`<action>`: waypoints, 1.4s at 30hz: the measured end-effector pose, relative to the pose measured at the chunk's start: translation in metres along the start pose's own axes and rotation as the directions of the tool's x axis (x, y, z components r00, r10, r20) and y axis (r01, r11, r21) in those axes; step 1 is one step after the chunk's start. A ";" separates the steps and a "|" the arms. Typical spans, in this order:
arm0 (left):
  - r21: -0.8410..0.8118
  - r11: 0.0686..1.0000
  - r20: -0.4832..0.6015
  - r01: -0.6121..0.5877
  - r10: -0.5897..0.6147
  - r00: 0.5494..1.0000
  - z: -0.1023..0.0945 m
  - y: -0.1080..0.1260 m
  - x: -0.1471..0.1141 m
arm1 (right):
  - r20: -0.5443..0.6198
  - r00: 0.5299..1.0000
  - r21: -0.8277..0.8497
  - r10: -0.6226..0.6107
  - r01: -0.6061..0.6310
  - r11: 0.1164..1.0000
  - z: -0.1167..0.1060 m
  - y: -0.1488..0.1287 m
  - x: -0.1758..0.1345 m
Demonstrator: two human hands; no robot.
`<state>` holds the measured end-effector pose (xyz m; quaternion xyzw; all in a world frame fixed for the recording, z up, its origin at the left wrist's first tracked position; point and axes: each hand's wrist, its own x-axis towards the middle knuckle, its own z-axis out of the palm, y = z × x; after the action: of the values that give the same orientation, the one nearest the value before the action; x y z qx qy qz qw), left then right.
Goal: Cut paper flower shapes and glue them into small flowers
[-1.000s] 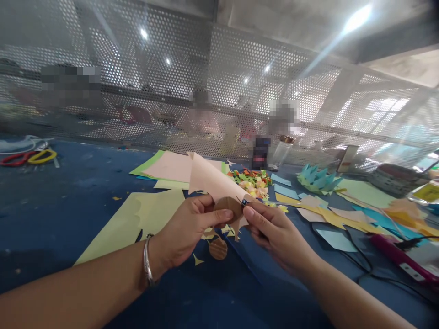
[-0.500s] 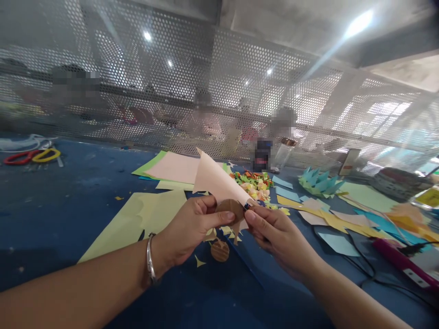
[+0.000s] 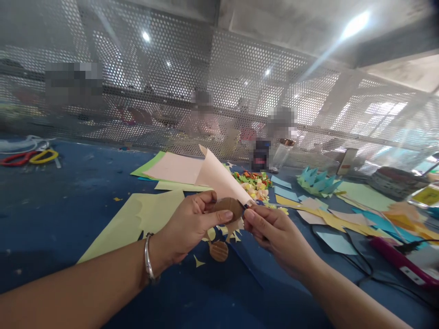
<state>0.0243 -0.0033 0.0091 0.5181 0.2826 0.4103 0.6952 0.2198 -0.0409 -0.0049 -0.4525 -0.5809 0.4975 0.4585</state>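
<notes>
My left hand pinches a round brown cardboard disc flat against a pale pink paper sheet, thumb on top. The sheet's far end curls upward. Fingers closed, my right hand grips a slim dark-blue tool at the disc's right edge. Only a bit of that tool shows, so I cannot make out whether it is a pen or a blade. Below the hands, a second round cardboard piece lies on the blue table among small pale-yellow paper scraps.
Cut yellow paper lies at left, scissors beyond it. A pile of colourful paper bits sits behind the hands. At right are a blue folded-paper piece, paper strips and a pink power strip with cables. Perforated metal screen stands behind.
The pink sheet's raised end has shifted slightly right and curls more. Both hands keep nearly the same place and the same hold.
</notes>
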 end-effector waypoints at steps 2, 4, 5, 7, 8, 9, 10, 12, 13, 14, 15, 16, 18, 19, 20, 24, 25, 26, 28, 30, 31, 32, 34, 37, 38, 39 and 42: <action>0.007 1.000 -0.014 -0.004 0.004 1.000 0.000 0.001 0.000 | -0.005 1.000 -0.007 -0.001 0.001 1.000 0.000 0.000 0.000; 0.014 1.000 -0.027 -0.003 0.004 1.000 0.001 0.001 -0.001 | -0.009 1.000 -0.023 0.000 -0.001 1.000 0.000 -0.001 -0.001; 0.017 1.000 -0.028 -0.004 0.005 1.000 0.001 0.001 -0.001 | -0.011 1.000 -0.031 0.002 -0.002 1.000 0.000 -0.001 -0.001; 0.027 1.000 -0.020 -0.007 0.008 1.000 0.001 0.001 -0.001 | -0.016 1.000 -0.038 0.002 -0.002 0.999 0.000 -0.001 -0.001; 0.030 1.000 -0.016 -0.008 0.009 1.000 0.001 0.000 -0.001 | -0.018 1.000 -0.037 0.001 -0.002 0.999 0.000 0.000 0.000; 0.033 0.999 -0.013 -0.006 0.006 1.000 0.001 0.000 -0.001 | -0.021 1.000 -0.037 -0.002 0.002 0.999 0.000 0.000 0.000; 0.032 1.000 -0.009 0.000 0.000 1.000 0.001 -0.001 0.000 | -0.022 1.000 -0.038 -0.006 0.005 0.999 0.000 0.000 0.000; 0.019 1.000 -0.006 0.011 -0.011 1.000 0.000 -0.002 0.000 | -0.028 1.000 -0.044 -0.007 0.005 0.999 0.000 0.000 0.001; 0.015 1.000 -0.011 0.015 -0.015 1.000 0.000 -0.002 0.000 | -0.030 1.000 -0.047 -0.005 0.004 0.999 0.000 0.000 0.001; 0.013 1.000 -0.020 0.018 -0.018 1.000 0.000 -0.002 0.000 | -0.029 1.000 -0.048 -0.002 0.000 0.999 0.000 0.000 0.001; 0.015 1.000 -0.030 0.018 -0.017 0.999 0.000 -0.003 0.000 | -0.029 1.000 -0.045 0.003 -0.004 0.999 0.001 0.000 0.000; 0.015 1.000 -0.039 0.016 -0.015 0.999 0.001 -0.003 0.000 | -0.027 1.000 -0.041 0.009 -0.010 0.999 0.001 0.000 0.000; 0.009 1.000 -0.051 0.011 -0.011 0.999 0.001 -0.003 0.000 | -0.021 1.000 -0.030 0.020 -0.020 0.999 0.001 0.000 0.000; -0.001 1.000 -0.053 0.013 -0.013 0.998 0.001 -0.003 0.000 | -0.021 0.999 -0.025 0.027 -0.027 0.999 0.002 0.000 0.000; -0.012 1.000 -0.055 0.018 -0.018 0.998 0.002 -0.003 0.001 | -0.024 0.999 -0.022 0.031 -0.031 0.999 0.002 0.000 0.000; -0.032 0.999 -0.057 0.042 -0.044 0.997 0.002 -0.003 0.001 | -0.035 0.999 -0.030 0.022 -0.023 0.999 0.002 0.000 0.001; -0.032 0.999 -0.050 0.042 -0.044 0.998 0.002 -0.003 0.002 | -0.035 0.999 -0.035 0.019 -0.020 0.999 0.002 0.000 0.002; -0.031 0.999 -0.042 0.039 -0.040 0.998 0.001 -0.003 0.002 | -0.037 0.999 -0.038 0.017 -0.018 0.999 0.002 0.001 0.002; -0.030 0.999 -0.026 0.028 -0.029 0.999 0.001 -0.003 0.003 | -0.043 0.999 -0.039 0.017 -0.019 0.999 0.002 0.001 0.002; -0.025 1.000 -0.017 0.008 -0.008 1.000 0.001 -0.002 0.003 | -0.051 0.998 -0.029 0.022 -0.024 0.999 0.002 0.001 0.001; -0.020 1.000 -0.016 -0.008 0.008 1.000 0.001 -0.002 0.003 | -0.053 0.998 -0.022 0.026 -0.027 0.999 0.003 0.001 0.001; -0.009 1.000 -0.017 -0.024 0.024 1.000 0.000 -0.001 0.003 | -0.052 0.998 -0.017 0.029 -0.030 0.999 0.003 0.000 0.000; 0.029 0.998 -0.031 -0.057 0.058 0.998 0.000 0.000 0.002 | -0.049 0.998 -0.013 0.034 -0.035 0.999 0.005 -0.002 -0.001; 0.104 0.991 -0.079 -0.087 0.096 0.992 -0.002 0.004 0.003 | -0.046 0.998 -0.015 0.034 -0.035 0.999 0.005 -0.005 -0.001; 0.120 0.989 -0.095 -0.090 0.101 0.990 -0.003 0.004 0.003 | -0.044 0.998 -0.016 0.033 -0.034 0.999 0.005 -0.006 -0.001; 0.132 0.987 -0.107 -0.089 0.103 0.989 -0.003 0.005 0.004 | -0.041 0.999 -0.019 0.030 -0.031 0.999 0.004 -0.007 -0.001; 0.149 0.985 -0.117 -0.090 0.108 0.987 -0.006 0.004 0.006 | -0.015 0.999 -0.031 0.036 -0.037 0.999 0.001 -0.008 0.000</action>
<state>0.0213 0.0054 0.0116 0.5537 0.3280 0.4545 0.6159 0.2182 -0.0413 0.0026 -0.4738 -0.5767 0.4934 0.4466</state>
